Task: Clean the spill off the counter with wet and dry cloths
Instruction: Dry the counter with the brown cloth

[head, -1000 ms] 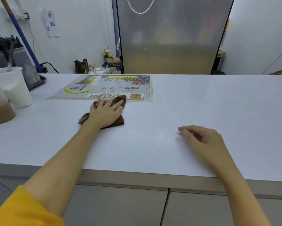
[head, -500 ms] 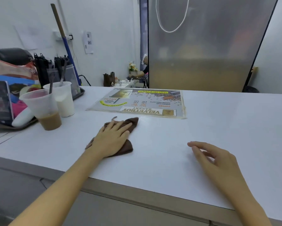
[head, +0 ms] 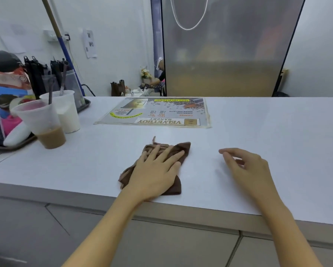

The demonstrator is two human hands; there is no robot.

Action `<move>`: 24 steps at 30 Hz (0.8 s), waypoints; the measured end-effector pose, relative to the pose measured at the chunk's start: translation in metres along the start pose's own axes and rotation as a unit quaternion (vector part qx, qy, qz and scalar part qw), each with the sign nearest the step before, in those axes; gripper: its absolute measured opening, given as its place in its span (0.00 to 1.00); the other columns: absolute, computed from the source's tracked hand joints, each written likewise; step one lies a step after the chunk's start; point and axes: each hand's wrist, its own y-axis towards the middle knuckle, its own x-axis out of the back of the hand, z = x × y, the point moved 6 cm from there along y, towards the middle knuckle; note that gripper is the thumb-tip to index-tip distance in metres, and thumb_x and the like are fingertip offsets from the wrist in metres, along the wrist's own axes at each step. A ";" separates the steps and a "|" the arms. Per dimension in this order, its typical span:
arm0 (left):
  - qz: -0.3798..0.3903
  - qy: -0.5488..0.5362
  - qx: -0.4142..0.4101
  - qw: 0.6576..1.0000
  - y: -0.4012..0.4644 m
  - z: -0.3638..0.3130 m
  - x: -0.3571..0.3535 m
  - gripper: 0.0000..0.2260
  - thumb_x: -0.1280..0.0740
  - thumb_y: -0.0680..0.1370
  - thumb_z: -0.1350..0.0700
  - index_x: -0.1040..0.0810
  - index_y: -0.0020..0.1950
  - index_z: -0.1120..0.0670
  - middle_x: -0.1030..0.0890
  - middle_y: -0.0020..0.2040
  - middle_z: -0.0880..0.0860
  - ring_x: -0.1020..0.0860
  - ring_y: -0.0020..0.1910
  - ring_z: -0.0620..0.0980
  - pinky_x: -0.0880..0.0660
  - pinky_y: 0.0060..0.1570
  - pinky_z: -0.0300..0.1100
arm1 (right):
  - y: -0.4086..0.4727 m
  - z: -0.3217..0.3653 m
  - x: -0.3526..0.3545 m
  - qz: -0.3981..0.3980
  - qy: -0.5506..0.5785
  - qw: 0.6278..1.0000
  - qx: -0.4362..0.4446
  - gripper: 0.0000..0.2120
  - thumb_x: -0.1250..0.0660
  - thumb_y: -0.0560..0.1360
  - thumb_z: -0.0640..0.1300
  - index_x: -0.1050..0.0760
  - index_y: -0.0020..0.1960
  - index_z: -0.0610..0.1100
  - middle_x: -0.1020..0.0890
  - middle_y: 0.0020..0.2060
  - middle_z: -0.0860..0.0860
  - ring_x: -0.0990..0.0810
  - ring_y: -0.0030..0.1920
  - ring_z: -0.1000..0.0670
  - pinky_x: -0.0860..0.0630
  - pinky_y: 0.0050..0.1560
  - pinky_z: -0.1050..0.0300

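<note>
Near the front edge of the white surface [head: 258, 132], the left hand [head: 158, 170] presses flat on a brown cloth [head: 183, 149] whose long axis runs away from the person, while the right hand [head: 246, 166] rests empty and loosely curled just beside it.

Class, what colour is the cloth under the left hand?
Dark brown: the cloth, under the left hand, shows best in the head view.

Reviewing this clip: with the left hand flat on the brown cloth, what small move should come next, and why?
Probably sweep the brown cloth sideways toward the right hand. The left hand lies flat on it, fingers spread, near the front edge of the counter. A faint smudge seems to sit between the two hands, though it is too dim to be sure. The right hand holds nothing.
</note>
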 end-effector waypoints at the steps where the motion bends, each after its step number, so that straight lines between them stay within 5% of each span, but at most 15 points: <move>1: -0.016 -0.006 -0.001 1.000 -0.016 -0.008 -0.002 0.20 0.58 0.81 0.43 0.51 0.74 0.33 0.53 0.77 0.39 0.57 0.77 0.45 0.59 0.75 0.51 | 0.000 0.000 0.000 0.002 -0.002 1.000 -0.002 0.10 0.38 0.78 0.43 0.19 0.53 0.47 0.20 0.47 0.58 0.24 0.45 0.54 0.34 0.47 0.68; 4: 0.008 -0.115 0.012 0.993 -0.021 -0.004 -0.005 0.19 0.54 0.81 0.43 0.48 0.72 0.32 0.48 0.77 0.40 0.51 0.76 0.48 0.53 0.74 0.51 | -0.004 0.006 0.000 0.007 -0.012 1.000 0.000 0.10 0.38 0.78 0.42 0.20 0.55 0.46 0.18 0.51 0.55 0.23 0.50 0.53 0.35 0.52 0.67; 6: 0.023 -0.349 0.047 0.936 -0.003 0.018 0.016 0.16 0.52 0.75 0.32 0.38 0.63 0.24 0.40 0.73 0.39 0.39 0.70 0.44 0.46 0.72 0.50 | -0.011 0.019 -0.004 0.017 -0.023 0.999 0.023 0.11 0.39 0.79 0.43 0.21 0.58 0.47 0.19 0.56 0.55 0.24 0.57 0.53 0.35 0.54 0.67; 8: -0.035 -0.402 0.100 0.909 0.008 0.049 0.049 0.18 0.55 0.75 0.29 0.33 0.59 0.25 0.35 0.72 0.39 0.32 0.64 0.42 0.42 0.66 0.51 | -0.025 0.048 -0.021 0.033 -0.043 0.994 0.095 0.12 0.40 0.79 0.46 0.23 0.60 0.49 0.20 0.57 0.55 0.26 0.60 0.53 0.35 0.58 0.65; 12: -0.145 -0.405 0.077 0.899 -0.018 0.062 0.095 0.23 0.56 0.80 0.38 0.29 0.67 0.42 0.26 0.63 0.41 0.31 0.63 0.43 0.40 0.66 0.47 | -0.040 0.100 -0.117 0.149 -0.201 0.952 0.174 0.22 0.48 0.79 0.55 0.27 0.61 0.42 0.22 0.59 0.42 0.28 0.62 0.41 0.36 0.63 0.47; 14: -0.128 -0.415 0.088 0.896 -0.028 0.064 0.088 0.19 0.53 0.81 0.40 0.27 0.64 0.42 0.24 0.62 0.43 0.29 0.63 0.46 0.38 0.66 0.48 | -0.035 0.101 -0.160 0.211 -0.315 0.917 0.125 0.30 0.53 0.80 0.57 0.41 0.72 0.36 0.39 0.72 0.34 0.44 0.72 0.33 0.54 0.72 0.38; 16: -0.128 -0.410 0.101 0.897 -0.025 0.067 0.078 0.17 0.51 0.81 0.42 0.26 0.61 0.42 0.23 0.60 0.43 0.28 0.62 0.47 0.36 0.64 0.47 | -0.033 0.097 -0.176 0.230 -0.348 0.902 0.111 0.34 0.55 0.79 0.60 0.53 0.76 0.37 0.53 0.74 0.33 0.59 0.73 0.30 0.67 0.70 0.35; 24: -0.080 -0.414 0.075 0.904 0.014 0.018 0.039 0.16 0.50 0.82 0.44 0.25 0.60 0.43 0.22 0.58 0.43 0.28 0.62 0.47 0.37 0.58 0.43 | -0.042 0.037 -0.081 0.222 -0.299 0.921 0.111 0.27 0.52 0.75 0.67 0.46 0.73 0.62 0.52 0.77 0.56 0.61 0.76 0.50 0.68 0.73 0.41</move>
